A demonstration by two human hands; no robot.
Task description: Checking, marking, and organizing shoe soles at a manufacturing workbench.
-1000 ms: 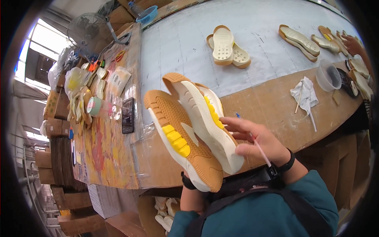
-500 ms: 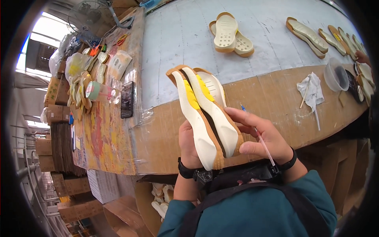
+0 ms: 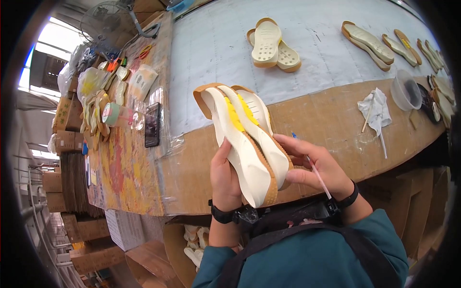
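Two white shoe soles [image 3: 257,178] with tan bottoms and yellow side patches are held up in front of me, side by side and tilted. My left hand [image 3: 224,180] grips the left sole from its outer side, the thumb along the edge. The fingertips and thumb of my right hand [image 3: 321,168] close on the heel end of the right sole [image 3: 273,146]. A thin pinkish stick [image 3: 318,175], like a slim pen or brush, also runs through my right hand, with a blue tip [image 3: 294,135] beyond the fingers. The soles hide some of my left fingers.
Across the table lies a stacked pair of soles [image 3: 267,43], with more soles [image 3: 368,44] at the far right. A clear plastic tub [image 3: 405,91] and a crumpled white cloth [image 3: 378,113] stand right. At left are a phone [image 3: 152,125] and a jar [image 3: 117,115].
Both soles have turned so that more of the left one's inner face shows, and the gap between them has narrowed. My left thumb now shows along the left sole's edge.
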